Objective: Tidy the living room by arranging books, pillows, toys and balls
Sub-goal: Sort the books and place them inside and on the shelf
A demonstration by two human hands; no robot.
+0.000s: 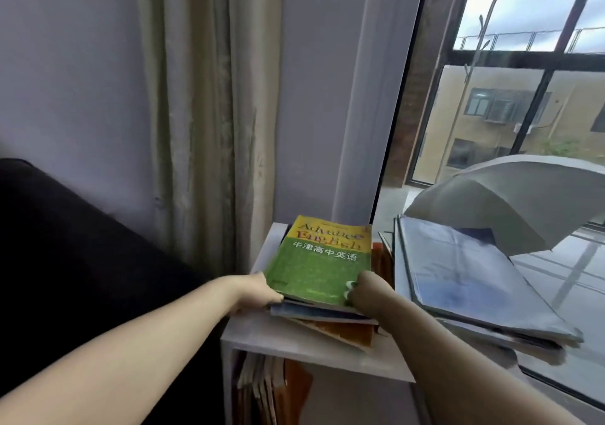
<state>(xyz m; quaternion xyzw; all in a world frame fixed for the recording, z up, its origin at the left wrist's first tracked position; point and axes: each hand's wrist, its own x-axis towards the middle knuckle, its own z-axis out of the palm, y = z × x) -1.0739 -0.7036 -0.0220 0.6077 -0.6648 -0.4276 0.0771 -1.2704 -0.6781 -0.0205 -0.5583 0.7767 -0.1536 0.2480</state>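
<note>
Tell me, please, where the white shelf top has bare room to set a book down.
Bare: the front strip of the shelf top, nearer than the left hand. Crowded: behind it, the book stack, close beside the blue folders.

A beige curtain (pixel 203 113) hung against the pale wall (pixel 65 64), a dark sofa (pixel 65 244) at the left. A white shelf unit (pixel 262 336) stood beside the window (pixel 409 97); an open grey umbrella (pixel 523 202) lay to the right, a tan building (pixel 491 113) outside

Left hand (pixel 258 293) and right hand (pixel 363 293) gripping the near corners of a green book (pixel 319 261), topping a stack (pixel 330 321) on a white shelf (pixel 262 336), blue folders (pixel 465 277) just right of the right hand
</note>
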